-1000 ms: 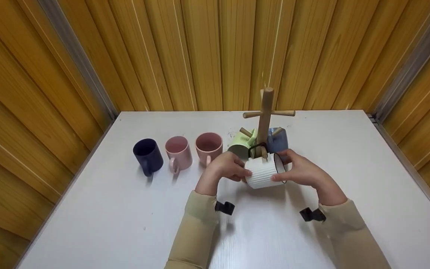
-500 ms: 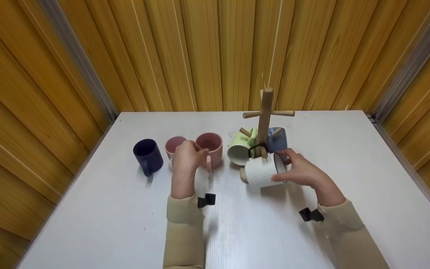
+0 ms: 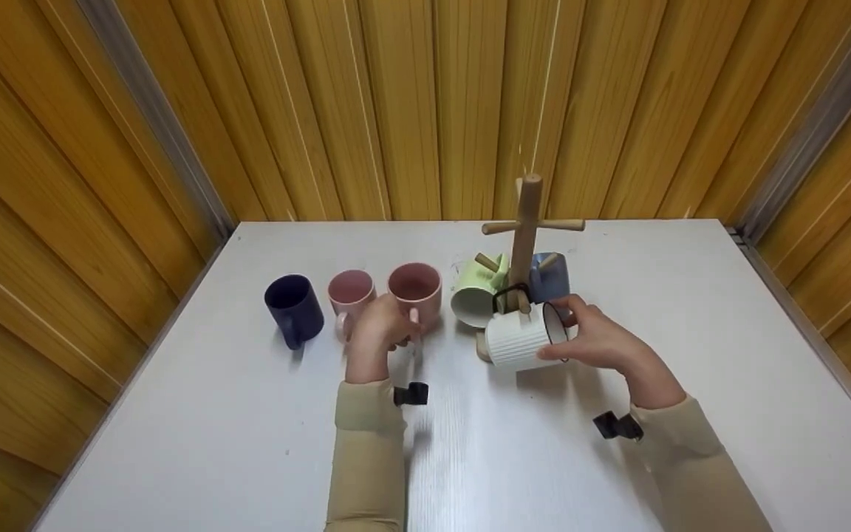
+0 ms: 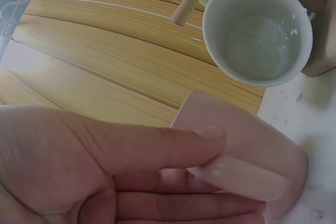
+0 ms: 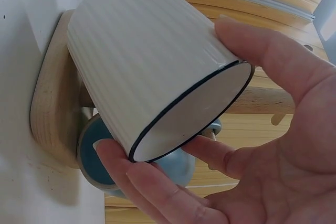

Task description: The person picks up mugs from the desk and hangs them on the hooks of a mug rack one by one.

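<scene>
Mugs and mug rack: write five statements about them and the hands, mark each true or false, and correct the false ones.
1. The right hand holds the white ribbed mug. True.
2. The navy mug lies on its side. False: the navy mug stands upright on the white table.
3. The left wrist view shows inside the light green mug. True.
4. The left hand is at the navy mug. False: the left hand is at the pink mug nearest the wooden mug rack.
5. The white ribbed mug is tipped sideways. True.

blue mug (image 5: 94, 153) partly behind white mug (image 5: 142, 61)
</scene>
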Demonstrator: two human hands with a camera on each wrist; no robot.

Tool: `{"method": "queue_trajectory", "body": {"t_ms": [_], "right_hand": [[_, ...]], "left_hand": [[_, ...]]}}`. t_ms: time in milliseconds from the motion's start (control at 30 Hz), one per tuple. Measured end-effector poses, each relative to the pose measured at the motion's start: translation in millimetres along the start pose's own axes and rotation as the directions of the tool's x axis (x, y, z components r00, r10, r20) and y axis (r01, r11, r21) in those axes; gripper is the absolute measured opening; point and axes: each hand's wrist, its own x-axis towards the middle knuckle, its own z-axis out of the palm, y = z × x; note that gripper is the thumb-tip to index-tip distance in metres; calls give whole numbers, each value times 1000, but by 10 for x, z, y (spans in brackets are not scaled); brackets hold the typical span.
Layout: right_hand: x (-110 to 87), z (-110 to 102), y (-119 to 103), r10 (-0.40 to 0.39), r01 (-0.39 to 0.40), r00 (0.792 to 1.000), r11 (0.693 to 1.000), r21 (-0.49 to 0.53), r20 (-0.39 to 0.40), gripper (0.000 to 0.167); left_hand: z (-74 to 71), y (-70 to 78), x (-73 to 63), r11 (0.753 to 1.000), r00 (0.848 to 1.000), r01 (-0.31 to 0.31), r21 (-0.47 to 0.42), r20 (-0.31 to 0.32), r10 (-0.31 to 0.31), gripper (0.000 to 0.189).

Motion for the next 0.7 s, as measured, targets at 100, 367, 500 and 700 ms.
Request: {"method": "queue_trajectory", "body": {"t_ms": [100,367,500,700], "right_hand": [[-4,-4,-2,2,-2,1000,1000,-3,-1,96],[-10,-13,-13,10,-10,1000,1000,-8,5,96],[-13,-14,-8,3,-3,1000,1000,-8,8,97],[-11,-8,10,-20,20,1000,1000,-14,3,96]], "left_hand": [[-25,-11,3,998,999,3,55,-34,-1,6],[-49,62,30,991,971,125,52,-210,-112,38],[-13,95,89,990,955,127,-56,-261,-137,40],[13,52,151,989,932,51,-136,-350,-96,37]]}}
